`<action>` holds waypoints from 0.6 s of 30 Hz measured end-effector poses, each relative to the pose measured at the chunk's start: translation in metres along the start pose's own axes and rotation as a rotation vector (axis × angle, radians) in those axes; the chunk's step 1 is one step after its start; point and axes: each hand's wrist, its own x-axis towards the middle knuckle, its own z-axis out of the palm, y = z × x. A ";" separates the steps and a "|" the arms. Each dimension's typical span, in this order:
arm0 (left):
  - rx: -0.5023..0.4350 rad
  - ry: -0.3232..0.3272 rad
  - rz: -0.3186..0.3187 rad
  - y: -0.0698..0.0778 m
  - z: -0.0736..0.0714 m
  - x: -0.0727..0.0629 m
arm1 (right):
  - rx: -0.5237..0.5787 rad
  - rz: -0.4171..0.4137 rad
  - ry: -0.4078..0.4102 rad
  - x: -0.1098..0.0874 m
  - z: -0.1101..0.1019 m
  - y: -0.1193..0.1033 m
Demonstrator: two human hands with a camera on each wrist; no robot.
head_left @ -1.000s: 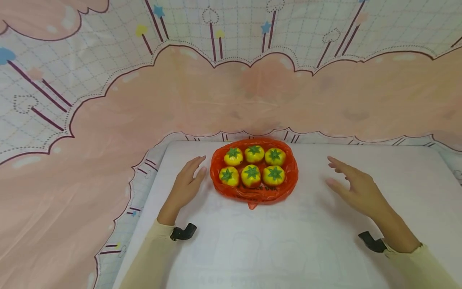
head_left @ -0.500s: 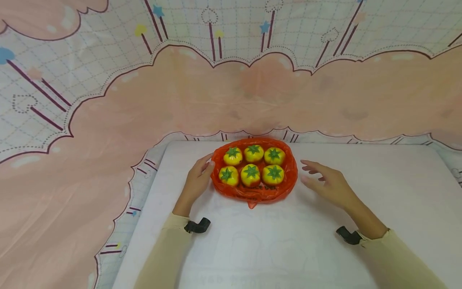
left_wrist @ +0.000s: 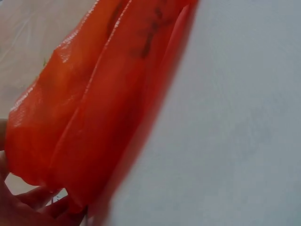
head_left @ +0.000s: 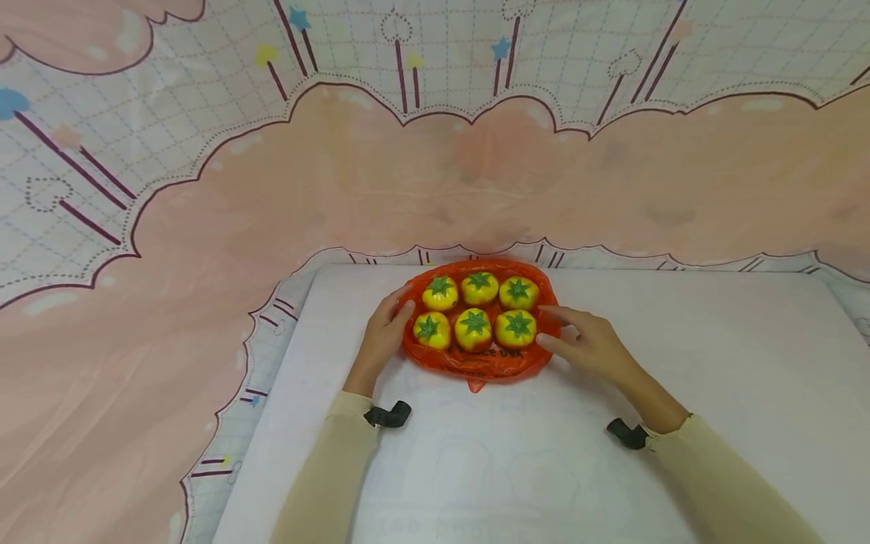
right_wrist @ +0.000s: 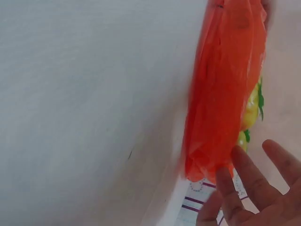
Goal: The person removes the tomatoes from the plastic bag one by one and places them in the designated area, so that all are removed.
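A round-cornered red plastic bag (head_left: 519,368), its mouth spread wide and its sides standing as a low, crinkled wall with dark lettering on the front, lies on the white table (head_left: 489,461) near its far edge, 1 small red tip poking out at the front. Inside sit 6 glossy yellow fruits (head_left: 473,330), green star-shaped tops facing up, in 2 rows of 3. The left hand (head_left: 384,332) touches the bag's left end and the right hand (head_left: 598,347) reaches its right end, fingers extended.
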 end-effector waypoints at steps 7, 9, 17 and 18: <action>-0.007 -0.011 -0.028 -0.001 0.003 0.007 | -0.068 0.000 -0.016 0.010 0.005 -0.007; -0.024 -0.016 -0.044 0.000 0.003 0.009 | -0.078 -0.010 -0.028 0.013 0.006 -0.008; -0.084 -0.054 -0.028 -0.008 0.006 0.021 | -0.097 -0.036 -0.025 0.023 0.013 -0.007; -0.092 -0.055 -0.027 -0.009 0.007 0.022 | -0.097 -0.029 -0.031 0.024 0.014 -0.007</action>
